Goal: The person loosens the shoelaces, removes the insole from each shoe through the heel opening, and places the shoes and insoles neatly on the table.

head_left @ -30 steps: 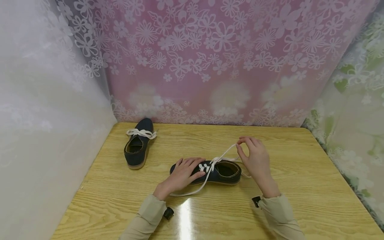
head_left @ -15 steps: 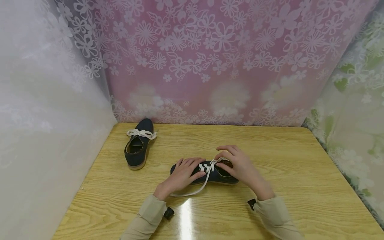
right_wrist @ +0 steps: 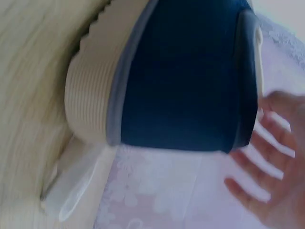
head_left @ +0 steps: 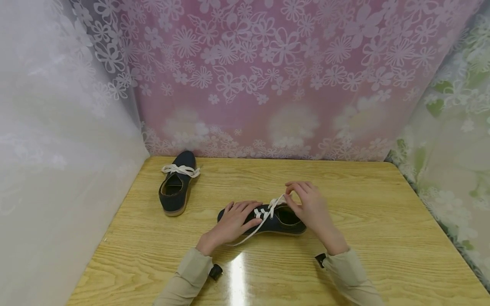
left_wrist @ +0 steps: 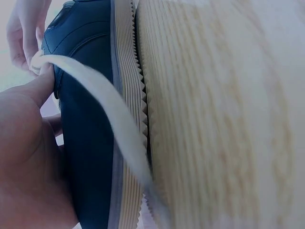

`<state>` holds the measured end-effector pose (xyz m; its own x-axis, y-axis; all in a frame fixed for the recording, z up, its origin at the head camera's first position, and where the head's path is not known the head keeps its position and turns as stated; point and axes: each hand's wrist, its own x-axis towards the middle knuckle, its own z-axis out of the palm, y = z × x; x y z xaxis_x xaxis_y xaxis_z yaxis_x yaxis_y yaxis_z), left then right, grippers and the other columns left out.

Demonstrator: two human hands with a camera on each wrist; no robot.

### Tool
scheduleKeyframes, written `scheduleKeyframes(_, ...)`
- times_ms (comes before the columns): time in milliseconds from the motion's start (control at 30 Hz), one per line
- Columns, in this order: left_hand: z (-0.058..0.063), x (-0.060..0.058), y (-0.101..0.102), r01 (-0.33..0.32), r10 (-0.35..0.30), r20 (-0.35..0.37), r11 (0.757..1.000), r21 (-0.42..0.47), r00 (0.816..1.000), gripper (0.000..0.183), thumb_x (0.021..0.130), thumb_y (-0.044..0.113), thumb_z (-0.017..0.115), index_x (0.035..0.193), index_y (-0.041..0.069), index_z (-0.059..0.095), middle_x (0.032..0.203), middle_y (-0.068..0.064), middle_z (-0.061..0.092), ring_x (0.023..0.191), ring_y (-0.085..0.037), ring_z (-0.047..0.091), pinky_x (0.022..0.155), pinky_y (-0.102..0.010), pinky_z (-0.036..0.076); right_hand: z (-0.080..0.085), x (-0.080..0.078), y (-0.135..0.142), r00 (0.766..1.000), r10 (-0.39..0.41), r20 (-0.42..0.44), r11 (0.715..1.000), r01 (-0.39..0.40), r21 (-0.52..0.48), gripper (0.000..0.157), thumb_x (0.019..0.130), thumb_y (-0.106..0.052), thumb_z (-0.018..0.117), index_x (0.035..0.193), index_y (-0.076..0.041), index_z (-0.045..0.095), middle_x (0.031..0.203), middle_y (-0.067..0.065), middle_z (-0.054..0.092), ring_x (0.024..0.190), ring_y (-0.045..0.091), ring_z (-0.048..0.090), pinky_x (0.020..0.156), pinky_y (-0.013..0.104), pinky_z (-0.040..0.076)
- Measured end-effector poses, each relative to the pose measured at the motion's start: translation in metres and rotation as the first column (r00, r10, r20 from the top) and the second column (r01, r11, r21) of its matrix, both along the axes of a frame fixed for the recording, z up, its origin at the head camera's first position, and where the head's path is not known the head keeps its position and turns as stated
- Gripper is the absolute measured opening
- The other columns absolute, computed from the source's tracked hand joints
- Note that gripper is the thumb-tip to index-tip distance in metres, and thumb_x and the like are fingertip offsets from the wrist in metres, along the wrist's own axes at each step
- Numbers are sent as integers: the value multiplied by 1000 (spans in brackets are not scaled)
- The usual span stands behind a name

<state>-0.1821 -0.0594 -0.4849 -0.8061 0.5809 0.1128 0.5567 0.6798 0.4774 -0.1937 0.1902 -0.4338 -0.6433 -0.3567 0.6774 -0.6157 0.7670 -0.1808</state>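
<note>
Nearest me, my beige sleeves (head_left: 183, 276) reach in over the wood-grain desk (head_left: 383, 221), and just beyond them one loose lace (head_left: 249, 236) runs down the near side of the navy lace-up shoe (head_left: 281, 230), past my left thumb and onto the wood. The shoe sits sole-down, its long axis crosswise to me, toe to my left and heel to my right. My left hand (head_left: 231, 223) lies flat over the toe end, fingers extended and resting on the upper, thumb reaching toward the lacing (head_left: 261, 213); it pinches nothing. My right hand (head_left: 311, 208) is up over the heel end, thumb and forefinger nipped together on the other lace (head_left: 281, 198), remaining fingers bent. What matters most is the line of that lace: it slants up, rightward and away from me, from the spot where the laces cross to my fingertips. That crossing lies between my hands, near both; whether it is already knotted, I cannot tell. Well apart, at the far left, stands the matching navy shoe (head_left: 172, 201), toe pointing away, its white laces in a bow. Behind everything hangs a pink floral curtain (head_left: 268, 106).
</note>
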Motion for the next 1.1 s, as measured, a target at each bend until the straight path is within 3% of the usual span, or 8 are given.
scheduleKeyframes(133, 0, 0, -1, 9, -9, -8, 1000, -2, 1000, 57, 94, 54, 34, 144, 28, 30, 145, 2, 34, 133, -22, 31, 106, -57, 16, 3, -1, 14, 978, -209, 7, 973, 209, -103, 8, 82, -16, 66, 86, -12, 60, 98, 3, 68, 81, 28, 60, 61, 41, 46)
scheduleKeyframes(267, 1, 0, -1, 9, -8, -11, 1000, 3, 1000, 57, 94, 54, 34, 144, 27, 31, 145, 1, 35, 133, -23, 31, 106, -59, 16, 6, 0, 21, 960, -278, 43, 951, 281, -127, 10, 83, -17, 66, 88, -12, 59, 96, 3, 69, 78, 28, 59, 54, 39, 44)
scheduleKeyframes(400, 2, 1, -1, 0, 0, -5, 1000, 6, 1000, 57, 94, 55, 35, 144, 27, 31, 145, 1, 35, 133, -23, 31, 106, -59, 15, 8, 0, 21, 978, -194, 79, 976, 201, -85, 20, 84, -17, 67, 101, -10, 61, 102, 6, 65, 87, 27, 59, 67, 42, 48)
scheduleKeyframes(567, 3, 1, -1, -4, 4, 4, 1000, -2, 1000, 57, 94, 55, 35, 144, 27, 31, 145, 2, 34, 133, -23, 31, 107, -58, 14, 5, -2, 16, 993, -26, 111, 1000, 26, 3, 30, 83, -17, 69, 112, -12, 61, 111, 7, 60, 101, 26, 55, 82, 44, 46)
scheduleKeyframes(833, 3, 1, 0, -1, 1, 9, 1000, -5, 1000, 56, 94, 54, 35, 144, 27, 31, 145, 2, 34, 133, -23, 31, 107, -58, 14, -6, 2, 0, 960, 219, 173, 964, -240, 116, 19, 81, -22, 72, 99, -21, 66, 114, 1, 60, 104, 18, 54, 82, 35, 48)
scheduleKeyframes(967, 3, 1, 0, -3, 3, 11, 1000, -6, 1000, 56, 94, 54, 34, 144, 27, 31, 145, 2, 34, 133, -23, 31, 107, -58, 14, -7, 3, -5, 965, 227, 134, 967, -240, 91, 14, 78, -20, 73, 91, -21, 68, 106, 0, 64, 97, 17, 57, 80, 34, 48)
scheduleKeyframes(1100, 4, 1, 0, -6, 6, 7, 1000, -4, 1000, 56, 94, 55, 35, 144, 28, 31, 145, 2, 35, 133, -23, 31, 107, -58, 14, -2, 3, -1, 995, 82, 62, 996, -84, 29, 12, 78, -20, 74, 88, -17, 67, 93, -1, 67, 83, 18, 60, 72, 36, 48)
